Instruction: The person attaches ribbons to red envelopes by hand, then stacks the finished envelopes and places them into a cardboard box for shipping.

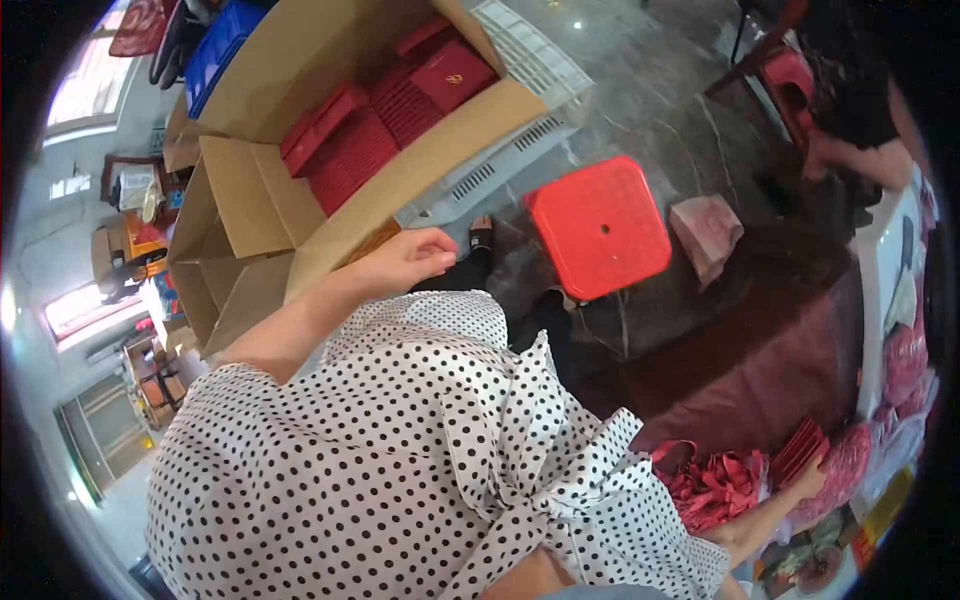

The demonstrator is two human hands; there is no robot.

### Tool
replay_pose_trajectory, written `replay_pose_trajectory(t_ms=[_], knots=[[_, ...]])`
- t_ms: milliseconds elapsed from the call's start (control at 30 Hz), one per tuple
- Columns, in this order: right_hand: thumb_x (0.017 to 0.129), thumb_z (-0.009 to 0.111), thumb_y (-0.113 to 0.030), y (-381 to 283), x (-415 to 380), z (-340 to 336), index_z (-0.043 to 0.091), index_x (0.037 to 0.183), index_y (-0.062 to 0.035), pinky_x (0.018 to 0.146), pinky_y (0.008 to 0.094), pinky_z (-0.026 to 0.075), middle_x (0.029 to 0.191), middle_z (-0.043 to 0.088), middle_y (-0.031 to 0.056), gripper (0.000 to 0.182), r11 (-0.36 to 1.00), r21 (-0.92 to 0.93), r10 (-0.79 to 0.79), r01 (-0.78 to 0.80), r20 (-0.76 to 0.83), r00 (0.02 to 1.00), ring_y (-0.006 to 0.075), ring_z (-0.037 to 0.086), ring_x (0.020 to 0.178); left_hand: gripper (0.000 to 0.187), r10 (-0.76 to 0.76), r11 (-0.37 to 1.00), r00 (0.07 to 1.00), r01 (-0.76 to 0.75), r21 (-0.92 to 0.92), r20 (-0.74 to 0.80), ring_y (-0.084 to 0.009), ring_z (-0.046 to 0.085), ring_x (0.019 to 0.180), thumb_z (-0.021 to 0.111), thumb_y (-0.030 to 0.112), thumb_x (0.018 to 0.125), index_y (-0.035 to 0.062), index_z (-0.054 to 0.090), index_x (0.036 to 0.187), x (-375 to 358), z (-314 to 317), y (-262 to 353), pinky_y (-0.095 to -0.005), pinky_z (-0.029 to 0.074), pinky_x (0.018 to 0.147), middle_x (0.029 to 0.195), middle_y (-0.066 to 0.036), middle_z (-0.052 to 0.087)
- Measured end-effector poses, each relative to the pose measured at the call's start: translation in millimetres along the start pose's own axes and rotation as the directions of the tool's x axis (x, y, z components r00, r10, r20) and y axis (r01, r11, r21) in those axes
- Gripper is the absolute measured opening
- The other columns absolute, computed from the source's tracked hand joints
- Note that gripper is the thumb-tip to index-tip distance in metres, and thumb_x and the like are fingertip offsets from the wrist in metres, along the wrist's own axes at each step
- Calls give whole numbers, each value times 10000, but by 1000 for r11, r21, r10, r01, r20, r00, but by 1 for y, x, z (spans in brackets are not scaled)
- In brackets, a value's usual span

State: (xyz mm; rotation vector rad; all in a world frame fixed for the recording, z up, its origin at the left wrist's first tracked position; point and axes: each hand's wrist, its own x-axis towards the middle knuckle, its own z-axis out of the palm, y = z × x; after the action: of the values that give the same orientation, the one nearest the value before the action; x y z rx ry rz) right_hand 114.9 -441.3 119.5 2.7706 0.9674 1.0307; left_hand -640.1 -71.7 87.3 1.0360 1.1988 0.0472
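Observation:
My left hand (408, 262) is over the near edge of a large cardboard box (385, 180), with its fingers curled in and nothing visible in them. Inside the box lie dark red stacks (355, 155), one with a gold mark. At the lower right, my right hand (808, 482) has its fingers round the end of a small stack of dark red folded pieces (797, 452). Beside that stack is a heap of red ribbon-like strips (715, 488).
A red square stool (603, 228) stands on the dark marbled floor, with a pinkish-white block-shaped package (707, 235) beside it. Another person's arm (860, 158) shows at the upper right. Plastic-wrapped red bundles (848, 470) lie at the right edge. A blue crate (220, 50) is behind the box.

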Motion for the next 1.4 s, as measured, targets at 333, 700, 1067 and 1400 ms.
replay_pose_trajectory(t_ms=[333,700,1067,1400], knots=[[794,554,-236,-643,-317,22,454,1243,-126,978,482,314,1296,420,152,473,214,797,-968,564,96,232,353,359,1211,240,141,981,979,-158,-116,-144,-127,551,921,509,154,902,5,502,1089,-53,-112,-22,-259,467,813,1031,-71,559],[869,436,-376,-677,-360,83,411,1298,-207,974,497,280,1356,382,-25,462,122,455,-879,882,463,-117,161,311,1267,232,-222,944,873,80,-321,-434,-116,562,879,512,188,903,26,515,1069,-93,-175,-104,-251,457,750,979,-57,589],[862,525,-69,-718,-58,-123,562,1037,10,661,255,465,804,614,46,196,240,952,-631,-188,300,715,123,570,738,200,112,987,842,-158,-43,-527,-92,542,804,531,165,882,-6,554,984,-19,-226,-104,-250,448,722,868,-44,585],[764,650,-85,-867,-95,-288,609,962,-22,657,306,488,793,625,109,211,-94,995,-992,-33,-97,-77,228,613,724,708,30,889,713,302,345,-701,-351,341,1217,655,435,748,52,390,1280,265,-296,-60,-412,323,1005,1322,-179,367]])
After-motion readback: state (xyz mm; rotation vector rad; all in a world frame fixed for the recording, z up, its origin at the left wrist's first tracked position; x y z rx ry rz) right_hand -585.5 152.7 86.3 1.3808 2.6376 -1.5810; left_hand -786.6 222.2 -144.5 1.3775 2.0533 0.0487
